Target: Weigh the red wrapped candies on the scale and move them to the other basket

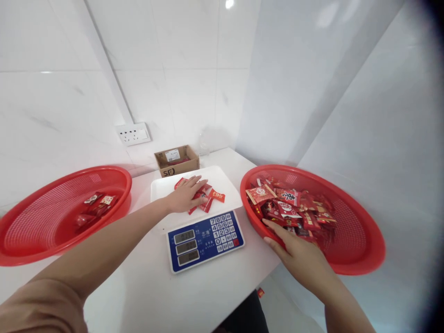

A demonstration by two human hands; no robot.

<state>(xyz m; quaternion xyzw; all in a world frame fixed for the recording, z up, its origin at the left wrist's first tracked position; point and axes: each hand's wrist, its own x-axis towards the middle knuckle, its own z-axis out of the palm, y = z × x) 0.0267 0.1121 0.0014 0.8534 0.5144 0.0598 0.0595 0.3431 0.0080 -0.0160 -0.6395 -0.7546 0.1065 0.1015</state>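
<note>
My left hand (185, 194) lies with fingers spread over several red snack packets (204, 200) on the white pan (225, 182) of a digital scale. Part of the packets is hidden under it. Below the pan, the scale's blue panel (206, 240) shows number keys and three lit displays, their digits blurry. At the near left rim of the right red basket (360, 231), my right hand (301, 256) has the rim between thumb and forefinger. Its other fingers are mostly hidden. Many red packets (287, 203) are heaped in that basket.
Another red basket (31, 222) with a few packets (97, 210) stands at the left. Behind the scale is an open cardboard box (176, 162) near the tiled wall. The white table's (145, 286) front edge runs below the right basket. A small red packet (260, 292) lies lower down.
</note>
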